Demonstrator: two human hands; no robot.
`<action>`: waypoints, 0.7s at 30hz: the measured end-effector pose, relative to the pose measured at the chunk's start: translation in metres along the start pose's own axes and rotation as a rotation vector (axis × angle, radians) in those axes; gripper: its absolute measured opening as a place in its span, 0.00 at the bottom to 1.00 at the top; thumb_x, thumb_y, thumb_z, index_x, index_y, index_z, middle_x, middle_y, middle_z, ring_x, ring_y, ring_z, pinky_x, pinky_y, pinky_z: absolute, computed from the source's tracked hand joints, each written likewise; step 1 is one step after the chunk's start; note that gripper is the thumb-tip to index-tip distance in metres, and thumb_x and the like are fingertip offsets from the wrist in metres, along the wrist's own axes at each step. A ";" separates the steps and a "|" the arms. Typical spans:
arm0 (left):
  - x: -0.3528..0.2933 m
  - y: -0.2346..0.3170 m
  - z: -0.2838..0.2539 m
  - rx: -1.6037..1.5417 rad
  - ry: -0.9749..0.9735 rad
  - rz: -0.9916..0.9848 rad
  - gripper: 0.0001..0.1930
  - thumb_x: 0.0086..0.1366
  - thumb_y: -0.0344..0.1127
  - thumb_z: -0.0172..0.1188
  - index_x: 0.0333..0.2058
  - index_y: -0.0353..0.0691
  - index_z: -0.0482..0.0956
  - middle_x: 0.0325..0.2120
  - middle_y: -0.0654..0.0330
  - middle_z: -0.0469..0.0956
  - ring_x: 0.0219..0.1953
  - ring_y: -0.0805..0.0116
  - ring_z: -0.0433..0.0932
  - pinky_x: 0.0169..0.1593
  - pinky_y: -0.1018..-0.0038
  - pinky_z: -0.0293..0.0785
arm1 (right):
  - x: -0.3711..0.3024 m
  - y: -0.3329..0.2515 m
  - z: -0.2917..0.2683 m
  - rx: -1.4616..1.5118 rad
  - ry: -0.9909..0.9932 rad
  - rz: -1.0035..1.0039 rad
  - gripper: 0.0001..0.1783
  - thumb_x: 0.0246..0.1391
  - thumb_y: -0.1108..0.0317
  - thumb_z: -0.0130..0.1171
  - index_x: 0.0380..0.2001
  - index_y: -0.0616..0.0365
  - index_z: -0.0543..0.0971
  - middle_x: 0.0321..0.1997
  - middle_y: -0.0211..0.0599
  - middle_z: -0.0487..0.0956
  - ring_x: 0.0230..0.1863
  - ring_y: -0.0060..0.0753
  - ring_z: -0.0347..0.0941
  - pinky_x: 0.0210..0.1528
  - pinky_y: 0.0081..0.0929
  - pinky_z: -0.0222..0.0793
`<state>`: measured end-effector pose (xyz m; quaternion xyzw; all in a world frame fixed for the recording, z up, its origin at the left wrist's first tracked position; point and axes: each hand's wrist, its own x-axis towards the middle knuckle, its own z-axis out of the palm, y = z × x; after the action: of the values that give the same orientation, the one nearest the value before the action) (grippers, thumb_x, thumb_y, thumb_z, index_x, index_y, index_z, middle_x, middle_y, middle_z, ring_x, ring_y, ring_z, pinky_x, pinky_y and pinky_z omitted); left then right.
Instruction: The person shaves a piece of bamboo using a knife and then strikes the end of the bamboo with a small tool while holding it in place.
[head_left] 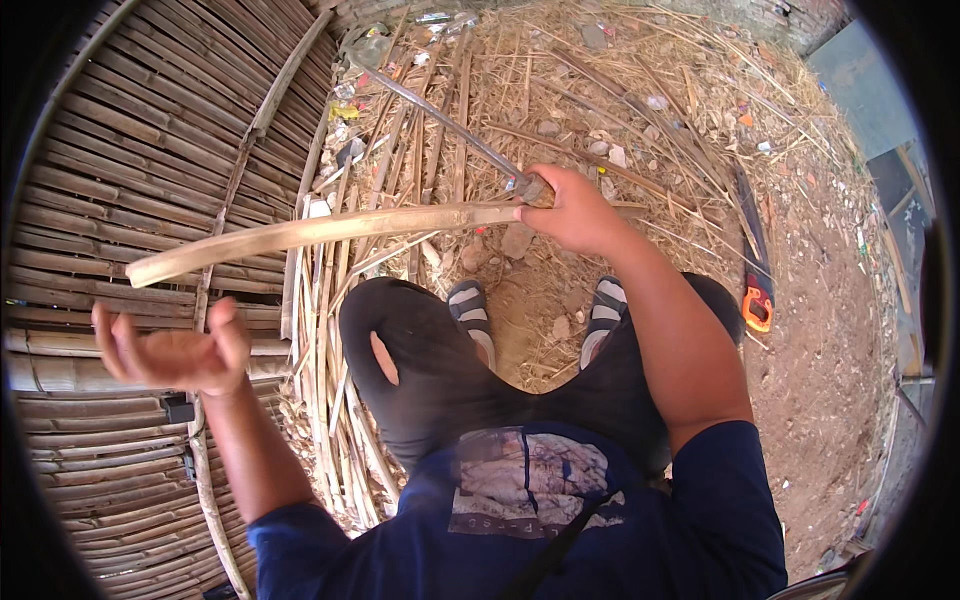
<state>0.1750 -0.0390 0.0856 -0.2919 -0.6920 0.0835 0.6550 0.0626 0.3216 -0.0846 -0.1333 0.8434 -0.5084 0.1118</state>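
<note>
Right hand (578, 212) gripping strip (330, 229) plus tool (442, 117); left hand (180, 358) loosely spread, empty. Likely repositioning strip; next calls for left grip.

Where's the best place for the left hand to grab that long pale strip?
Probably near the free left end of the strip, from the near side. The open left hand is on that side, the right hand holds the strip toward its other end, and the metal tool slants off on the far side.

Left fingers (121, 340) loosely parted, right fingers (551, 180) clenched
</note>
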 end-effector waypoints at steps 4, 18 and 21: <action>-0.035 0.006 -0.011 -0.295 0.411 -1.034 0.34 0.71 0.63 0.48 0.59 0.35 0.65 0.61 0.46 0.63 0.61 0.48 0.67 0.67 0.50 0.58 | 0.012 0.017 0.009 0.046 0.038 -0.056 0.26 0.54 0.62 0.69 0.52 0.63 0.76 0.41 0.38 0.80 0.43 0.28 0.74 0.50 0.30 0.70; 0.014 -0.018 0.086 -1.916 0.484 -1.378 0.35 0.66 0.73 0.47 0.37 0.39 0.70 0.22 0.64 0.64 0.24 0.69 0.59 0.34 0.69 0.58 | 0.022 0.021 0.001 -0.026 0.011 0.054 0.26 0.55 0.59 0.69 0.53 0.61 0.76 0.42 0.38 0.81 0.41 0.29 0.76 0.44 0.31 0.72; 0.013 0.000 0.113 -1.901 0.462 -1.356 0.36 0.66 0.74 0.45 0.35 0.40 0.70 0.22 0.64 0.65 0.24 0.70 0.62 0.34 0.70 0.60 | 0.028 0.046 -0.014 -0.126 0.145 0.051 0.30 0.52 0.58 0.68 0.55 0.62 0.77 0.43 0.47 0.82 0.43 0.40 0.79 0.47 0.36 0.72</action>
<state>0.0672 -0.0022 0.0818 -0.2432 -0.3553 -0.8811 0.1958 0.0262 0.3442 -0.1208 -0.0815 0.8826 -0.4598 0.0549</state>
